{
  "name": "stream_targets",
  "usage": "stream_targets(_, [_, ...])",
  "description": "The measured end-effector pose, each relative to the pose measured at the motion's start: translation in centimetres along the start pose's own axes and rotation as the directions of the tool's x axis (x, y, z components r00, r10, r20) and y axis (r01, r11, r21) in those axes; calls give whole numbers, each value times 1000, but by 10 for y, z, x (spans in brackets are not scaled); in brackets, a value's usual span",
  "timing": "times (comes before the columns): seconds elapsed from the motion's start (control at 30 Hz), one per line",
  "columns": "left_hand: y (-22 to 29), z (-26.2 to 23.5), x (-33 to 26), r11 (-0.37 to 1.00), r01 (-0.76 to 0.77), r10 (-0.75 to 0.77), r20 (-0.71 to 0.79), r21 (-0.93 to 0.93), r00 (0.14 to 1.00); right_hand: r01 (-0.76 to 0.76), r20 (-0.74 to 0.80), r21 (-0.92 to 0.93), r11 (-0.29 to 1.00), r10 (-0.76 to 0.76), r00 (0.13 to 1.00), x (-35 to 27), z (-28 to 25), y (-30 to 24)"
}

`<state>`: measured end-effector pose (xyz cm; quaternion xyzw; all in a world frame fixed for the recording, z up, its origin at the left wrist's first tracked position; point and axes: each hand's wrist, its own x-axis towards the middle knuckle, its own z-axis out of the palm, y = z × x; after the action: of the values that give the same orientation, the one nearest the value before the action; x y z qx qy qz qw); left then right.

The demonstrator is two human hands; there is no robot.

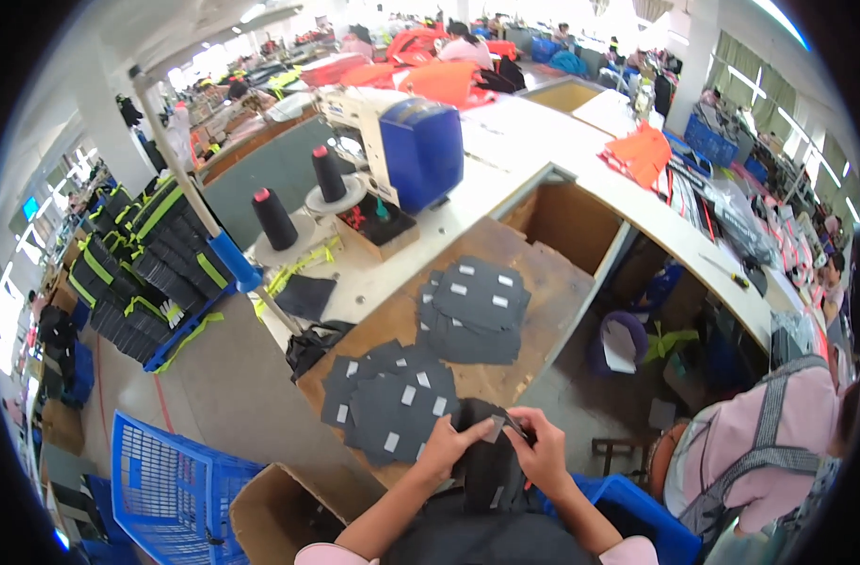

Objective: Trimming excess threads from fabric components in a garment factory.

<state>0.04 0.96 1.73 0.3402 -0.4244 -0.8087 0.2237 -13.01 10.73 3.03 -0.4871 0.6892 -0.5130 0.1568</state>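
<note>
Close to my body, my left hand (446, 449) is closed on a dark fabric piece (477, 461), its thumb pressed beside a small light grey patch (493, 430). My right hand (541, 450) is at the right side of that patch, fingers closed around a small dark thing too small to make out. Just beyond my left hand lies a loose stack of dark grey fabric panels (406, 395) with small white labels. Another stack of the same panels (477, 306) rests farther off on the brown wooden board (383, 320).
A white and blue sewing machine (420, 151) stands on the white table, with black thread cones (275, 221) to its left. Blue crates (161, 480) and a cardboard box (279, 513) flank me at lower left. A person in pink (759, 433) is close on my right.
</note>
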Motion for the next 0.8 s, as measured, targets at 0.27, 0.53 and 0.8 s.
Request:
stream_targets(0.27, [6,3,4,983,32,-60,-152,-179,987,111,27,-220,969,-108,994,-4,-4,2])
stream_targets(0.53, [-6,8,6,978,72,-99,-131,-196,986,135,15,-261,956,-135,991,-11,-8,12])
stream_targets(0.8, [-5,6,7,968,97,-125,-113,-231,986,208,5,-259,943,-214,977,-7,-4,14])
